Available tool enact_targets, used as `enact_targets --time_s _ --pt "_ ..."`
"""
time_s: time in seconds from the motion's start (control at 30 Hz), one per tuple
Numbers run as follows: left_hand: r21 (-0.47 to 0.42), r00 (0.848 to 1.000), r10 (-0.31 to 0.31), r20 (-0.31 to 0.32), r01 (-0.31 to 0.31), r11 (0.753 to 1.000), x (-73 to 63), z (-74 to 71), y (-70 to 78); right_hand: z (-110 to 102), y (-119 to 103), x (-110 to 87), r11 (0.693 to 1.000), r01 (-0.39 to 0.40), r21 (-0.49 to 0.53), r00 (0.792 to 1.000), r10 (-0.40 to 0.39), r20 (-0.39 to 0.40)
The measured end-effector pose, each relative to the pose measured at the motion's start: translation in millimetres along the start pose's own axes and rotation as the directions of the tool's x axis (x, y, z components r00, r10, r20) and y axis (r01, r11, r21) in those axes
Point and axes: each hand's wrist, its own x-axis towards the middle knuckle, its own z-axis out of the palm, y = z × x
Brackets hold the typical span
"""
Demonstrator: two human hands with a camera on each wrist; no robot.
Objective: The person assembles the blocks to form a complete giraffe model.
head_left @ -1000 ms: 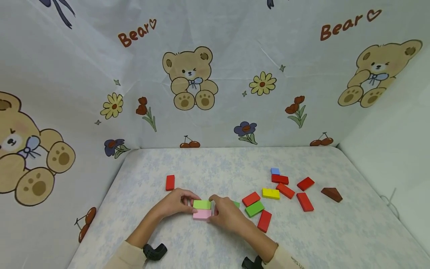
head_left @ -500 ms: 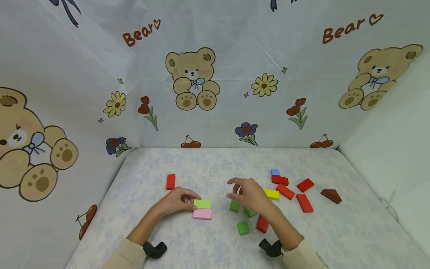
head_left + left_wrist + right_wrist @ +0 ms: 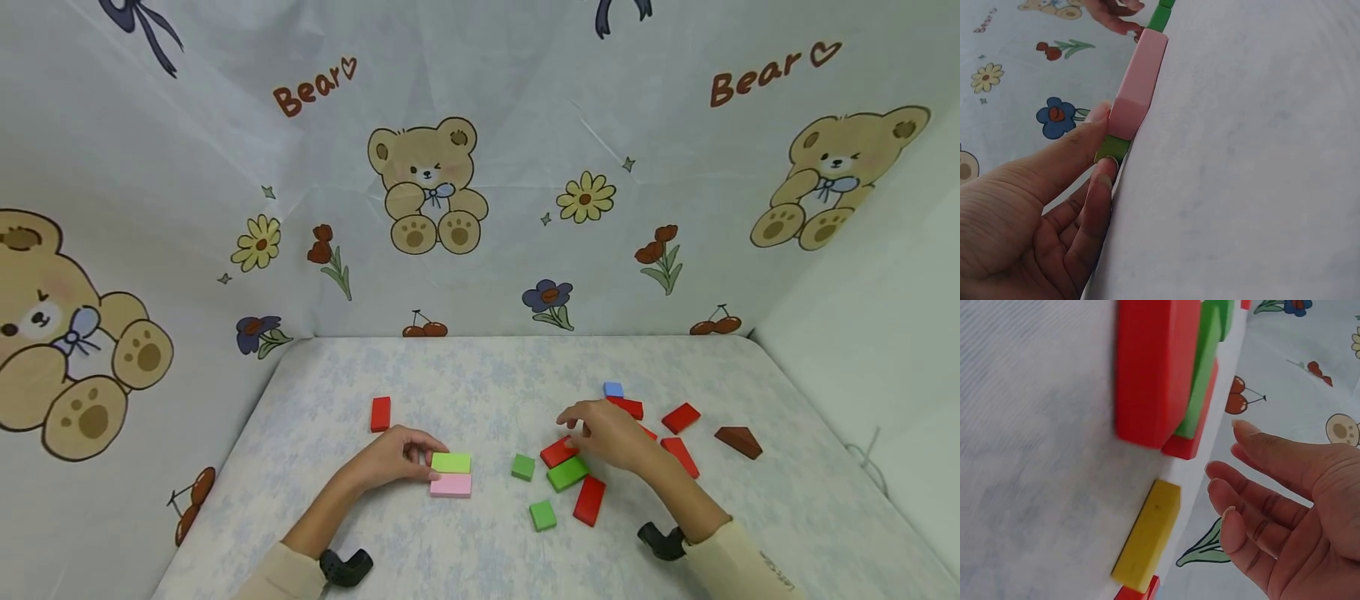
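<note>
A light green block [image 3: 451, 462] and a pink block [image 3: 451, 486] lie side by side on the table, long edges together. My left hand [image 3: 395, 456] pinches the light green block at its left end, the thumb near the seam with the pink block. To the right, my right hand [image 3: 611, 435] is held above scattered blocks with fingers loosely bent and nothing in them. Beneath and beside it are a red block [image 3: 558, 452], a green block [image 3: 567, 473] and a yellow block [image 3: 1149, 534], the yellow one hidden by the hand in the head view.
Two small green blocks [image 3: 523, 467] lie between the hands. Another red block [image 3: 589, 501] lies nearer me, one red block [image 3: 381, 413] at the left. Several red blocks, a blue block [image 3: 612, 390] and a brown wedge-shaped block [image 3: 739, 442] lie at the right. A printed cloth wall [image 3: 495, 292] rises behind.
My right hand has left the pink and light green blocks and moved right, over the scattered blocks. The left hand has stayed at the light green block.
</note>
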Motion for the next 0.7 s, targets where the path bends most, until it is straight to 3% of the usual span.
enact_targets --time_s 0.17,0.5,0.7 --pt "0.004 1.0 -0.005 -0.005 0.005 1.0 -0.9 0.7 -1.2 2.2 8.9 -2.8 0.996 0.079 -0.031 0.996 -0.078 0.04" --pt "-0.016 1.0 -0.007 -0.003 0.007 1.0 -0.7 0.1 1.1 1.7 9.6 -0.8 0.995 0.07 -0.074 0.993 -0.063 0.099" --pt "-0.027 1.0 -0.017 -0.002 0.017 0.999 0.8 0.5 -2.1 5.2 10.9 4.2 0.984 0.09 -0.157 0.99 -0.071 0.122"
